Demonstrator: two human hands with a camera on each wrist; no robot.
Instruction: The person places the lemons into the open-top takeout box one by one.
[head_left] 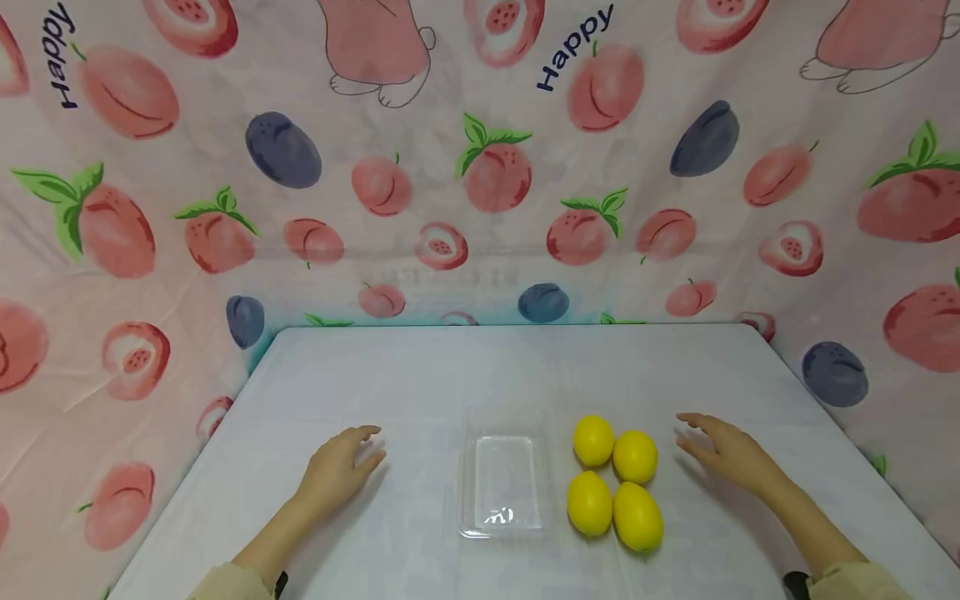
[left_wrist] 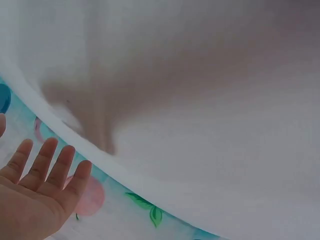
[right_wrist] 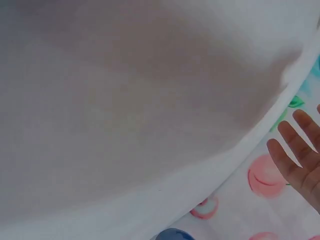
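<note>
On the white table (head_left: pixel 420 367), four yellow lemons (head_left: pixel 630 500) sit between clear plastic tray (head_left: pixel 506 483) and right hand (head_left: pixel 729 450). Right hand near lemons, not touching; fingers loosely extended, holding nothing. Left hand (head_left: pixel 336 468) left of tray, likewise relaxed, empty.

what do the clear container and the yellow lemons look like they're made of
The clear container looks like thin, glossy plastic: the white table shows through it and bright glints sit near its front edge. The lemons have an even, bright yellow, fairly smooth surface; they could be real fruit or plastic or foam imitations, which this view leaves open.
</note>
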